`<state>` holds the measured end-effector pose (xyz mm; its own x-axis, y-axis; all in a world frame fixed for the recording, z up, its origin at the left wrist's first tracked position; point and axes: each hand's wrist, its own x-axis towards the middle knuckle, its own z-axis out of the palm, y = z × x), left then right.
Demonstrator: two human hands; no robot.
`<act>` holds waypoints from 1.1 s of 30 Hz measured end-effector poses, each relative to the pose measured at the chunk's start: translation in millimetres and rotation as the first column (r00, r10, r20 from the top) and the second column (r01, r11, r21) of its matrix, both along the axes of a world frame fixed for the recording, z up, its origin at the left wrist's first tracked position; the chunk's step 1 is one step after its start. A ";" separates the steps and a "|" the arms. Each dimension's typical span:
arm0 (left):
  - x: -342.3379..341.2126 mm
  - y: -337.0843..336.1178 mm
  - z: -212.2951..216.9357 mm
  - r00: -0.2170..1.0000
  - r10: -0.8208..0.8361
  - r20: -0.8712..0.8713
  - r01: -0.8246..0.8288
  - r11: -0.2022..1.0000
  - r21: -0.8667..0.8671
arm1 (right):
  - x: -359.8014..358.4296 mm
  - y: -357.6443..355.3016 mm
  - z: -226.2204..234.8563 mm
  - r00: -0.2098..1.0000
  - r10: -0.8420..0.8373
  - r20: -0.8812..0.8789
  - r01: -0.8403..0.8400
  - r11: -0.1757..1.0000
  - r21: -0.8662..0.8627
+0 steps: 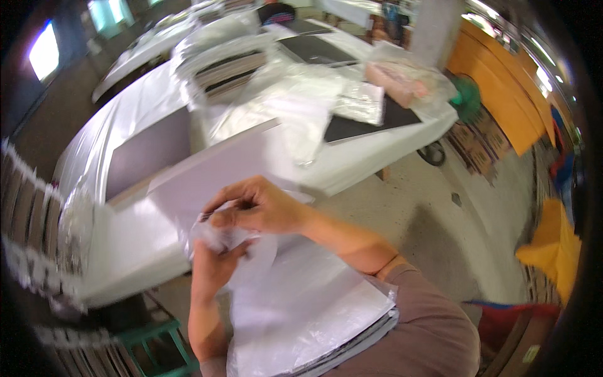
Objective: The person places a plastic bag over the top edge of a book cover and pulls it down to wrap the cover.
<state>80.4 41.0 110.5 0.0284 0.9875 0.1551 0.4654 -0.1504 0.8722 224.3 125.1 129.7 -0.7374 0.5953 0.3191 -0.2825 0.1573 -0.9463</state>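
In front of my body, my right hand (260, 204) bends its fingers over a crumpled bit of clear plastic film (221, 237) and pinches it. Just below, my left hand (213, 267) is closed around the same film, its thumb toward the right. Under my forearms a stack of flat sheets in a clear plastic bag (308, 308) leans against me, with grey edges showing at its lower right. Behind my hands, a pale flat panel (213, 169) lies at the near side of the table. The film between my fingers is blurred.
A long table (141, 251) covered in white plastic runs away from me. It carries a dark panel (151, 151), loose plastic bags (282, 107) and a wrapped stack of boards (232, 72). A green stool (157, 345) stands at lower left, a pillar (434, 34) at far right.
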 end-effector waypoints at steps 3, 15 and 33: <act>-21.5 -15.6 -6.4 0.908 0.237 0.347 -0.171 0.963 -0.208 | 23.2 12.8 -3.1 0.993 0.007 0.115 -0.015 0.998 0.068; -36.2 -10.7 -12.2 0.456 0.186 0.870 -0.202 0.974 -0.102 | 87.9 12.0 -35.3 0.740 0.641 -0.204 -0.666 0.740 -0.092; -32.4 1.2 -66.0 0.593 0.374 0.713 -0.301 0.924 -0.234 | 46.1 17.4 -30.1 0.836 0.418 0.356 -0.476 0.875 0.088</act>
<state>48.1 42.2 44.5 -0.3966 0.9116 -0.1081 -0.3300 -0.0317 0.9435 270.4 142.5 99.6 -0.9870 0.1351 0.0873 -0.0514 0.2493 -0.9671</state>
